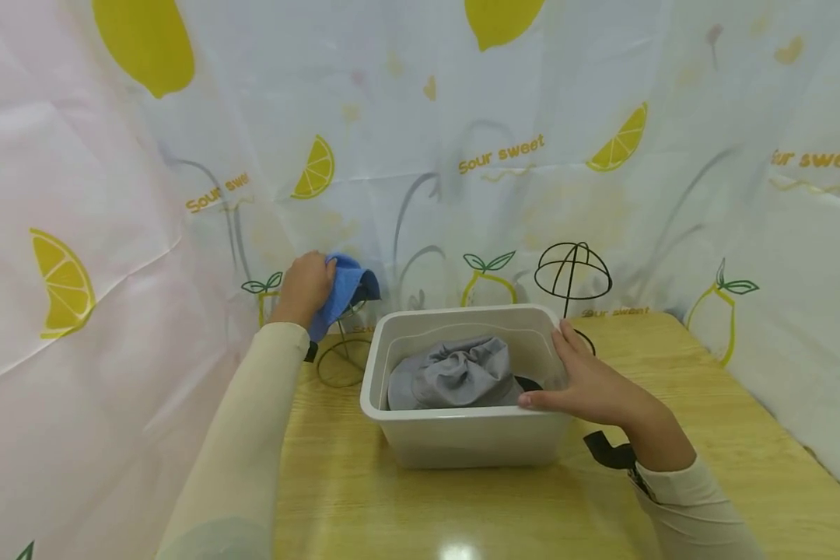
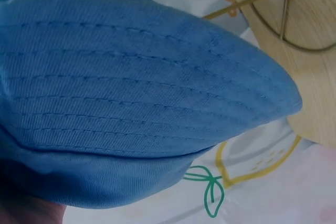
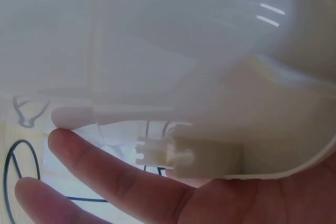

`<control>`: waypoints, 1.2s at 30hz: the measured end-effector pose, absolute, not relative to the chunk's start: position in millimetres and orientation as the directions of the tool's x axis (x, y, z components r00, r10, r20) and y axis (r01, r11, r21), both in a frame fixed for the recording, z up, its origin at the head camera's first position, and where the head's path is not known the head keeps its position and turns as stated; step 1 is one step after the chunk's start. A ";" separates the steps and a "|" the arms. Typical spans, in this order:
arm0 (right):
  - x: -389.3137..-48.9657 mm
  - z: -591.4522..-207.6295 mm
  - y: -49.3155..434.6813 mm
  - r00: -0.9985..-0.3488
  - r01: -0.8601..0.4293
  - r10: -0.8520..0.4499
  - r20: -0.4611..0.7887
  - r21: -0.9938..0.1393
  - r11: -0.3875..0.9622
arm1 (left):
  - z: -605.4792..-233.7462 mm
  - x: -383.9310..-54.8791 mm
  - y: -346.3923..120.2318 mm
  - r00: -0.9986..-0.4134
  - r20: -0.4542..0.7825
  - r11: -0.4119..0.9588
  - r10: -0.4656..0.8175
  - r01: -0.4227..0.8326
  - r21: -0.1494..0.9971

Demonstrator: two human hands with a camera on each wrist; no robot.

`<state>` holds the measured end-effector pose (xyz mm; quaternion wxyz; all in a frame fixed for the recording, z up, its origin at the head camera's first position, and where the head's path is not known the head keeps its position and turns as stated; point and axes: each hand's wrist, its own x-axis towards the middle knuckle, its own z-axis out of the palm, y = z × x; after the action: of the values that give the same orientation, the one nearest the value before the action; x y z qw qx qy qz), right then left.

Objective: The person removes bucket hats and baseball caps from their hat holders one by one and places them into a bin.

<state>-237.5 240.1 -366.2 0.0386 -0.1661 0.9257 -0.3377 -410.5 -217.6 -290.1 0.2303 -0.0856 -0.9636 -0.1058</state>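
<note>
My left hand (image 1: 304, 288) grips a blue bucket hat (image 1: 346, 284) at the back left, by a wire hat stand (image 1: 343, 386). Up close in the left wrist view, the hat's stitched brim (image 2: 131, 77) covers most of the stand, so whether the two touch is hidden. A white plastic bin (image 1: 462, 439) stands mid-table with a crumpled grey hat (image 1: 462, 373) inside. My right hand (image 1: 602, 393) rests at the bin's right front corner, thumb on the near rim. Its fingers (image 3: 121, 182) lie extended along the outside wall.
Another black wire hat stand (image 1: 575, 299) rises behind the bin's right side. A small black item (image 1: 528, 383) shows beside the grey hat. Lemon-printed sheets (image 1: 364, 93) hang around the back and sides of the wooden table (image 1: 364, 505).
</note>
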 end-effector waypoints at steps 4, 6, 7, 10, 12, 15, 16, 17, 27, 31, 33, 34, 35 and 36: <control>-237.8 -365.2 239.8 -0.944 -0.278 -0.329 0.038 -0.633 0.723 | -285.3 -412.0 -221.3 -0.866 0.488 0.953 0.109 0.230 0.195; -238.0 -365.0 239.4 -0.944 -0.275 -0.328 0.034 -0.630 0.727 | -283.7 -413.3 -223.3 -0.861 0.499 0.949 0.099 0.233 0.213; -238.0 -364.7 239.3 -0.944 -0.274 -0.327 0.033 -0.627 0.729 | -282.4 -413.9 -224.3 -0.858 0.504 0.947 0.096 0.235 0.219; -238.2 -364.2 239.1 -0.945 -0.273 -0.326 0.031 -0.623 0.733 | -278.4 -414.6 -226.4 -0.854 0.511 0.945 0.092 0.237 0.226; -238.4 -364.0 239.0 -0.945 -0.272 -0.324 0.031 -0.623 0.734 | -275.0 -414.7 -227.3 -0.852 0.515 0.946 0.096 0.239 0.218; -238.6 -364.1 239.1 -0.946 -0.272 -0.323 0.032 -0.621 0.735 | -269.2 -414.2 -228.7 -0.851 0.516 0.948 0.094 0.235 0.215; -238.7 -364.2 239.1 -0.946 -0.273 -0.324 0.032 -0.621 0.735 | -267.1 -414.2 -229.2 -0.849 0.519 0.948 0.094 0.236 0.215; -238.9 -364.3 239.2 -0.945 -0.274 -0.324 0.033 -0.621 0.734 | -264.8 -413.6 -229.5 -0.849 0.520 0.947 0.092 0.237 0.219; -239.6 -366.1 239.9 -0.944 -0.281 -0.327 0.044 -0.628 0.726 | -244.9 -404.9 -231.3 -0.812 0.576 0.933 0.097 0.276 0.231; -239.3 -366.0 239.9 -0.944 -0.279 -0.326 0.043 -0.629 0.726 | -236.0 -401.2 -229.0 -0.787 0.604 0.927 0.122 0.307 0.213; -239.1 -365.9 240.1 -0.944 -0.279 -0.327 0.042 -0.629 0.725 | -231.4 -399.7 -228.0 -0.775 0.619 0.923 0.130 0.323 0.209; -239.1 -366.0 240.2 -0.944 -0.279 -0.328 0.041 -0.631 0.724 | -229.2 -399.0 -227.2 -0.768 0.627 0.922 0.133 0.328 0.206; -239.0 -366.0 240.2 -0.944 -0.280 -0.329 0.042 -0.633 0.722 | -227.0 -398.3 -226.6 -0.761 0.635 0.920 0.135 0.334 0.204; -239.0 -366.0 240.3 -0.943 -0.280 -0.330 0.042 -0.634 0.721 | -224.8 -397.6 -225.9 -0.755 0.641 0.920 0.137 0.337 0.201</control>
<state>-239.0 240.3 -366.0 0.0368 -0.1645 0.9269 -0.3354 -397.6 -225.9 -224.8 0.3253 -0.1283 -0.9242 -0.1538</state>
